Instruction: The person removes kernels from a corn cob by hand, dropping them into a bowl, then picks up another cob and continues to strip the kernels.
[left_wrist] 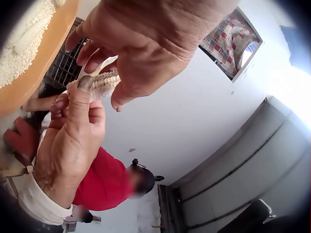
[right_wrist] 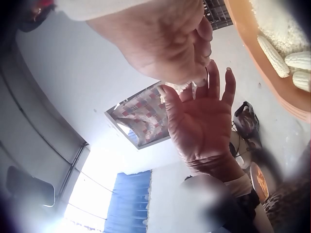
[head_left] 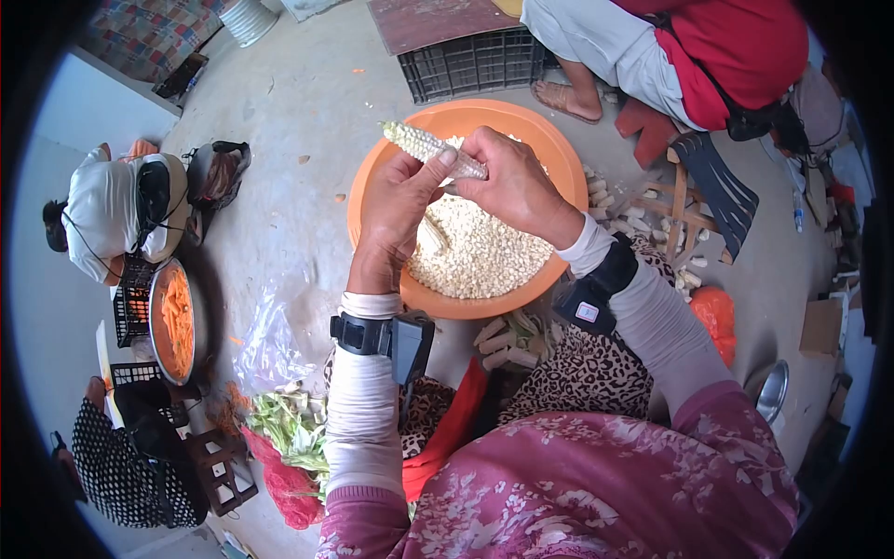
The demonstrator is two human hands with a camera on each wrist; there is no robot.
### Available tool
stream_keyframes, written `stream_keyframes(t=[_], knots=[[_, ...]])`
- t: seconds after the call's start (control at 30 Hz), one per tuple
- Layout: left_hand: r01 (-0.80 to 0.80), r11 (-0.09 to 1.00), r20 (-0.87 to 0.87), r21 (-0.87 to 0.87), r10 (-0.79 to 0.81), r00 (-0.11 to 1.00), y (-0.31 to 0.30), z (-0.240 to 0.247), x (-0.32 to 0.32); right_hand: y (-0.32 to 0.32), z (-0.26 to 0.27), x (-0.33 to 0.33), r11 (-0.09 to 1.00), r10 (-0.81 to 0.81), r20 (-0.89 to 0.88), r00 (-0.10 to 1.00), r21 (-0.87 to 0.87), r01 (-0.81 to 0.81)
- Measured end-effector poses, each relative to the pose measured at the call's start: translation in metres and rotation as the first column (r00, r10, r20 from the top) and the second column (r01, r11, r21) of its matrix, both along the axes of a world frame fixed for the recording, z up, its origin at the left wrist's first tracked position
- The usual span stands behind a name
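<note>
Over the orange tub, both hands hold one white corn cob [head_left: 416, 142], tilted with its tip up and to the left. Toward the tip it bears kernels, while the end near the right hand looks stripped. My left hand [head_left: 396, 200] has its thumb laid on the cob and its fingers behind it. The right hand [head_left: 517, 182] grips the lower end, with its thumb [left_wrist: 81, 92] pressed on the bare rows in the left wrist view. Below them, loose kernels [head_left: 484, 247] fill the tub [head_left: 371, 177], and more cobs [right_wrist: 273, 56] lie on top.
Stripped cobs [head_left: 507, 349] and husks [head_left: 284, 419] lie on the floor around the tub. A black crate [head_left: 475, 67] stands beyond it, near a seated person in red [head_left: 736, 56]. To the left are a metal basin [head_left: 156, 321] of orange pieces and other people.
</note>
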State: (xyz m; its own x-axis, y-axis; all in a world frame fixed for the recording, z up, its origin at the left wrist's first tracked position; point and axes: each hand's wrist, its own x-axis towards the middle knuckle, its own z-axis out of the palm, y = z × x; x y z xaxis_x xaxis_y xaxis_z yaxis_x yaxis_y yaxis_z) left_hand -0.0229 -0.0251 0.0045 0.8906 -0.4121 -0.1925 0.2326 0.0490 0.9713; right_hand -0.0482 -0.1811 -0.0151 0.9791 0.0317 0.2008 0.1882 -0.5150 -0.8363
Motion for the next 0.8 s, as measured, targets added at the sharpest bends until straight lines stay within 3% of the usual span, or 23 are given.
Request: stream_keyframes(t=[0.13, 0.2, 0.23, 0.3, 0.37, 0.5, 0.57, 0.7, 0.8], knots=[[-0.099, 0.985, -0.064, -0.140, 0.090, 0.994, 0.004, -0.008, 0.005, 0.004, 0.003, 0.001, 0.999, 0.044, 0.022, 0.999, -0.006, -0.044], [-0.102, 0.974, -0.079, -0.204, 0.088, 0.993, 0.010, -0.013, 0.008, 0.005, -0.004, 0.004, 0.955, 0.161, 0.112, 0.980, 0.235, -0.184], [-0.093, 0.968, -0.061, -0.232, 0.081, 0.995, 0.013, -0.014, 0.009, 0.003, -0.004, 0.006, 0.954, 0.160, 0.113, 0.981, 0.236, -0.183], [-0.083, 0.963, -0.044, -0.258, 0.074, 0.996, 0.017, -0.015, 0.008, -0.002, 0.000, 0.008, 0.943, 0.158, 0.044, 0.986, 0.291, -0.164], [-0.018, 0.937, -0.061, -0.349, -0.003, 0.998, 0.020, -0.014, 0.005, -0.008, 0.001, 0.013, 0.964, 0.108, 0.055, 0.993, 0.239, -0.118], [0.035, 0.933, -0.073, -0.359, -0.066, 0.995, 0.025, -0.011, -0.003, -0.020, -0.001, 0.018, 0.978, -0.025, 0.035, 0.999, 0.209, 0.017], [0.159, 0.955, -0.020, -0.250, -0.169, 0.985, 0.031, -0.011, -0.007, -0.022, -0.005, 0.019, 0.982, -0.047, 0.080, 0.996, 0.188, 0.031], [0.239, 0.967, -0.033, -0.083, -0.243, 0.970, 0.037, -0.019, -0.019, -0.025, -0.008, 0.017, 0.990, -0.055, 0.098, 0.994, 0.135, 0.041], [0.387, 0.909, -0.045, 0.156, -0.385, 0.922, 0.038, -0.039, -0.030, -0.025, -0.015, 0.020, 0.988, -0.058, 0.115, 0.992, 0.151, 0.041]])
